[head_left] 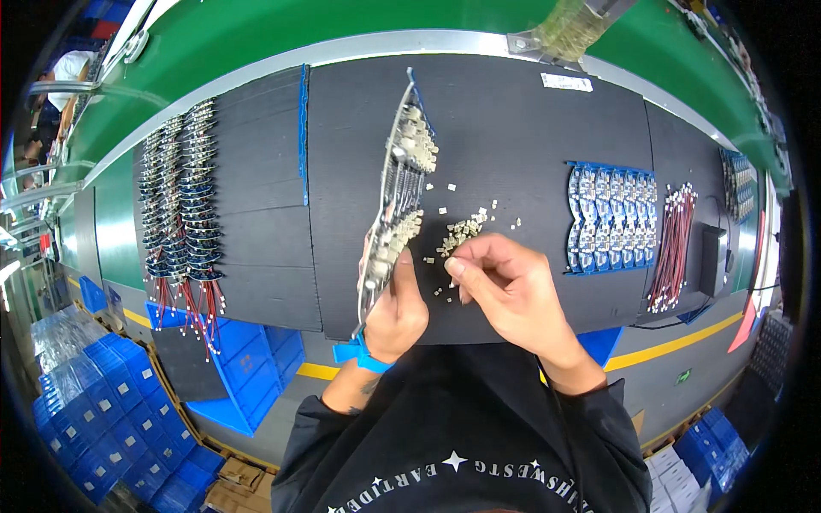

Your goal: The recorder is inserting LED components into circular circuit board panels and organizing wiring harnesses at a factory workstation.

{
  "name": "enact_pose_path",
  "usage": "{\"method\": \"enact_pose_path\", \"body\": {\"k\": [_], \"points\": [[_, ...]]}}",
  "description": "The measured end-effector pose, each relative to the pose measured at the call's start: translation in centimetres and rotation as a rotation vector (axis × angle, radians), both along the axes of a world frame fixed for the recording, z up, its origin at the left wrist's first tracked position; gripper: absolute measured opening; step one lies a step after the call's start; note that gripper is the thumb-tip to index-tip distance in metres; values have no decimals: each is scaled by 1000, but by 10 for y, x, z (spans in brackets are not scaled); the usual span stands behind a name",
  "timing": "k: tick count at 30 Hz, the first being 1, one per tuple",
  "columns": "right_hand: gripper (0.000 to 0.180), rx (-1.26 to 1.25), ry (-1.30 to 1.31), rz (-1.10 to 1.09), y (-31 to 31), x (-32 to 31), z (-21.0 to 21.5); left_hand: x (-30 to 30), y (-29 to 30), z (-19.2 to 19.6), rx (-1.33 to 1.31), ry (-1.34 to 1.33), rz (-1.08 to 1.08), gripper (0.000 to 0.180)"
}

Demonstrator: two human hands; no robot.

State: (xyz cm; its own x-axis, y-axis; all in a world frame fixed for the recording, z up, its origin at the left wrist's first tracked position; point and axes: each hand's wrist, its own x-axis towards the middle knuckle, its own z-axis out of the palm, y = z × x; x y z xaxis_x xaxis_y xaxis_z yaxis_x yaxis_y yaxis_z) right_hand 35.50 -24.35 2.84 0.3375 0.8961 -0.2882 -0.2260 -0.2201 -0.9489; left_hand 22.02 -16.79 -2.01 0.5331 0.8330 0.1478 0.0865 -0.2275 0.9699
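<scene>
My left hand [402, 318] grips the lower end of a circuit board panel [402, 184], which stands nearly on edge above the black work surface. Cream-coloured connectors are clustered along the panel's right-hand face. A blue band [363, 353] circles my left wrist. Just right of the panel lies a loose heap of small cream connectors [463, 231], with several scattered around it. My right hand [516, 295] is at the heap's near side, thumb and forefinger pinched together. Whatever sits between those fingertips is too small or hidden to make out.
Rows of boards [180, 188] with red wires hang together at left, beside a thin blue strip [304, 137]. To the right lie a blue-edged board panel [611, 218], a red wire bundle [674, 248] and a black box [713, 261]. A metal rail [410, 43] borders the far edge.
</scene>
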Motion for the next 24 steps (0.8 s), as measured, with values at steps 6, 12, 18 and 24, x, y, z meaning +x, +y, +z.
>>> {"method": "enact_pose_path", "body": {"k": [6,12,18,24], "points": [[13,324,12,-119,12,-8,18,-1,-6,-3,-46,25,-10,38],[9,270,224,-70,14,-14,32,4,-4,3,-49,11,-16,41],[12,227,372,-44,16,-10,21,4,-4,3,-61,17,-2,45],[13,138,321,9,15,-9,30,10,-1,7,60,-5,29,44]]}}
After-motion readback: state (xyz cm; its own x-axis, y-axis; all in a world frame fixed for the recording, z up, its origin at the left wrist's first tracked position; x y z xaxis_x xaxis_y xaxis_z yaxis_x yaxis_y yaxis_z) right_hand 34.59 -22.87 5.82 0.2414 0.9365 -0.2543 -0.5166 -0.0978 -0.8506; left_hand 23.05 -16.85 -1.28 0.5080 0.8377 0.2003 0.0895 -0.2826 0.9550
